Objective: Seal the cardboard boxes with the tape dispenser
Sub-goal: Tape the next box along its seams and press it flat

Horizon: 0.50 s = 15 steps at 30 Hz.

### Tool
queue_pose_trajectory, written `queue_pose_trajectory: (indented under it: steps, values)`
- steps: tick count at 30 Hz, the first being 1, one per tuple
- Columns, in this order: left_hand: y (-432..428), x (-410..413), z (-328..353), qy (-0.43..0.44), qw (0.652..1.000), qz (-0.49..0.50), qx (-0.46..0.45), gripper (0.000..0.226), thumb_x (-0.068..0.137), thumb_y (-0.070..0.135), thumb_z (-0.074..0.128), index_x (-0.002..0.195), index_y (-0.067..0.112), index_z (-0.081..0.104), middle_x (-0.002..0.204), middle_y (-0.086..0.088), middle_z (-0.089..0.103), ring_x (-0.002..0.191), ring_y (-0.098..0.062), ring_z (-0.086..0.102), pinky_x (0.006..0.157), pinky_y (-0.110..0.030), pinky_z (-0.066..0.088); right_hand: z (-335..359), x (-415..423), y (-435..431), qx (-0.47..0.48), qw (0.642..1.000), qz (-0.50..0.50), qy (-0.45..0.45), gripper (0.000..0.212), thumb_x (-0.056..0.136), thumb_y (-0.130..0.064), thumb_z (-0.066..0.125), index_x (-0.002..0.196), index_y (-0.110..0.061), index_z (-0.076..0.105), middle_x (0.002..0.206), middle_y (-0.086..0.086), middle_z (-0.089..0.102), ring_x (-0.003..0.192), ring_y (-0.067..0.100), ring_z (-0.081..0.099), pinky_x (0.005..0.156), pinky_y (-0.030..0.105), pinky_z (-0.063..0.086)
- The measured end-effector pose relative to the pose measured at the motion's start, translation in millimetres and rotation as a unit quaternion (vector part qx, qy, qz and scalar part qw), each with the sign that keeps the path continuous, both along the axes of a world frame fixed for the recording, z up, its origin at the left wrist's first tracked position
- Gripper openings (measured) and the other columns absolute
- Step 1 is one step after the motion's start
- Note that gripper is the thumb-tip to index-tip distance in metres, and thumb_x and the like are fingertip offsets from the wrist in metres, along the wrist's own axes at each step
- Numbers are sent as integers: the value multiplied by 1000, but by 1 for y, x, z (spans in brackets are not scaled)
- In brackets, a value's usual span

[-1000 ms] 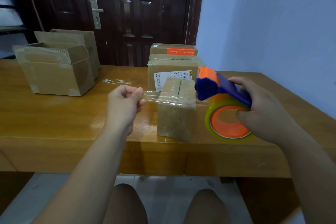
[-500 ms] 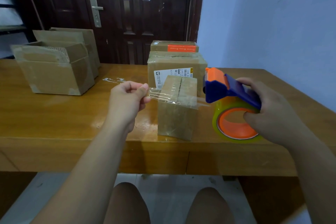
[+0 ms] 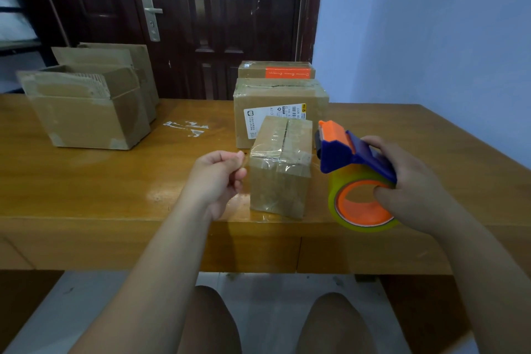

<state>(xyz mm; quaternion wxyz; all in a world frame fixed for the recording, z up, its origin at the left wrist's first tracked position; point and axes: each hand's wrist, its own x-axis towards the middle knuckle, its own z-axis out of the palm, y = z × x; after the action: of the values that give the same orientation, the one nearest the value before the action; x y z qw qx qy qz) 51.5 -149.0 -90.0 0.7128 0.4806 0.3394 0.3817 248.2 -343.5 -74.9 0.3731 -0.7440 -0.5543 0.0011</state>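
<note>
Left hand [image 3: 217,178] pinches (thumb against forefinger), right hand [image 3: 416,184] grips with curled fingers [image 3: 372,141].

Wooden table [image 3: 86,195] before a dark door [image 3: 230,23] and a pale blue wall [image 3: 431,37]

The table's glossy orange-brown top spans the whole view, its thick front edge nearest the camera, with a pale floor [image 3: 273,279] showing beneath. Behind it the panelled door has a small pane at the top and a silver lever handle [image 3: 150,16] on a long plate at its left side. The wall adjoins it on the right.
</note>
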Motion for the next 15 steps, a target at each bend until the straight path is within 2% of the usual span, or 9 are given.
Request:
queue_pose_trajectory:
  steps: [2, 5, 8, 10, 12, 14, 15]
  values:
    - [0, 3, -2, 16, 1000, -15, -4, 16, 91, 7, 58, 75, 9, 58, 56, -1, 52, 43, -5, 45, 44, -18, 40, -4, 0, 4, -10, 1000, 14, 13, 69, 61, -17, 51, 119, -52, 40, 102, -26, 52, 84, -8, 52, 57, 7, 37]
    - [1, 5, -5, 35, 999, -25, -2, 20, 93, 7, 55, 74, 10, 56, 58, -3, 46, 44, -7, 37, 42, -19, 35, -9, -2, 10, -7, 999, 26, 35, 72, 62, -16, 51, 111, -66, 36, 104, -34, 52, 90, -7, 52, 60, 6, 38]
    - [-1, 5, -9, 41, 998, -41, 7, 20, 95, 8, 51, 75, 13, 56, 60, -1, 46, 46, -8, 35, 43, -20, 31, -13, -3, 13, 0, 998, 31, 55, 75, 62, -15, 51, 111, -69, 35, 105, -39, 51, 90, -6, 54, 62, 4, 38]
    - [-6, 7, -13, 70, 996, -27, 46, 21, 95, 13, 50, 76, 17, 58, 64, 1, 51, 55, -10, 40, 51, -23, 33, -16, -3, 15, 2, 998, 29, 64, 77, 62, -14, 51, 112, -70, 34, 105, -38, 52, 89, -6, 54, 62, 4, 39]
    - [-10, 10, -17, 102, 987, 24, 122, 19, 97, 20, 49, 80, 23, 57, 82, 1, 58, 71, -13, 49, 62, -27, 38, -17, -1, 16, 3, 997, 27, 74, 77, 61, -14, 51, 116, -66, 34, 104, -33, 54, 86, -9, 54, 60, 3, 39]
    - [-17, 13, -22, 71, 982, 51, 165, 14, 98, 25, 48, 88, 26, 58, 99, -1, 60, 84, -15, 55, 69, -33, 42, -18, 1, 18, -1, 996, 24, 90, 77, 62, -14, 51, 124, -57, 37, 107, -31, 52, 82, -11, 54, 57, 3, 39]
    - [-21, 15, -24, 35, 986, 50, 156, 14, 98, 24, 48, 90, 25, 58, 99, 0, 62, 85, -15, 56, 69, -34, 43, -19, 2, 19, -2, 995, 21, 98, 78, 62, -14, 50, 129, -52, 38, 109, -30, 51, 81, -12, 54, 57, 3, 39]
